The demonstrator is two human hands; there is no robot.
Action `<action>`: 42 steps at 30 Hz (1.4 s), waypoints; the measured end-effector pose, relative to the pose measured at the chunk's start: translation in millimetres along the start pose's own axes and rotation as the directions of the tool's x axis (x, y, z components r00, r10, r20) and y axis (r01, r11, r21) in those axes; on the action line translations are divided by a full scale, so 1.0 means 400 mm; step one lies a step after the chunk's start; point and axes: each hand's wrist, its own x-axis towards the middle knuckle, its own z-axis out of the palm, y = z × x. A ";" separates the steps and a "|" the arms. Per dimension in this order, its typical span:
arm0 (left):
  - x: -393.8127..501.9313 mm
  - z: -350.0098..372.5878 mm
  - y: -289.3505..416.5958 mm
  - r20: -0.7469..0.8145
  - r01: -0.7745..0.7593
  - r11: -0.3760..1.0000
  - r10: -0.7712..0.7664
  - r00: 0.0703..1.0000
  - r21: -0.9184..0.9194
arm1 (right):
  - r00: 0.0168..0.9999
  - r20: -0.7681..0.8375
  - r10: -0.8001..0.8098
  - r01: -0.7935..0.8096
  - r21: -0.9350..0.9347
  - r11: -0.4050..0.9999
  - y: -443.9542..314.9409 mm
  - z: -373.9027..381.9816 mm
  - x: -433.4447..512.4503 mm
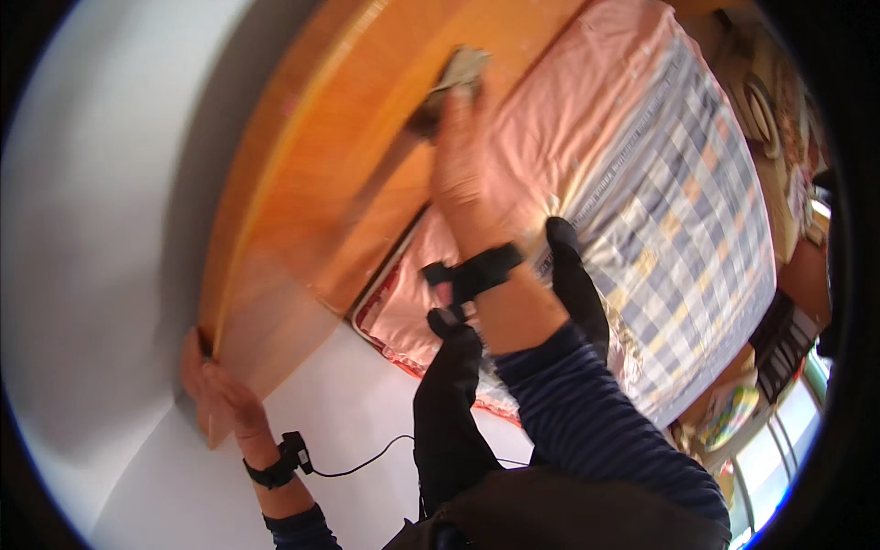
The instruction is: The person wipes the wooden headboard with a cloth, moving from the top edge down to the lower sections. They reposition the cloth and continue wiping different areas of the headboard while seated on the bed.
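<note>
My right hand (457, 148) is stretched forward and holds a crumpled greyish-beige cloth (465, 67) against the face of an orange-brown wooden headboard (309, 165). Motion blurs the hand and the cloth. At the near left end of the headboard, the fingers of my left hand (230, 399) are wrapped around its edge. Right beside the board lies a mattress with a pink cover (536, 103), and my black-clad feet (567, 237) are on or against it. A black strap (474, 271) circles each wrist.
A checked grey, white and orange cover (667, 240) lies over the mattress. White wall (103, 206) rises behind the headboard. A thin black cable (364, 464) runs from the left wrist device. Assorted household items (763, 110) stand at the far right, near a window (766, 454).
</note>
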 end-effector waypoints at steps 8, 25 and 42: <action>0.012 0.021 0.064 -0.075 0.037 0.994 -0.029 0.997 0.105 | 0.999 -0.032 0.011 -0.022 -0.365 0.931 0.143 0.092 -0.476; -0.010 0.012 0.007 -0.124 0.098 0.988 -0.082 0.989 0.123 | 0.990 -0.104 -0.094 0.063 -0.273 0.960 0.186 -0.133 0.029; -0.030 0.067 -0.093 -0.548 -0.173 0.949 0.295 0.783 0.263 | 0.880 0.163 -0.447 0.475 -0.267 0.838 0.270 -0.269 0.185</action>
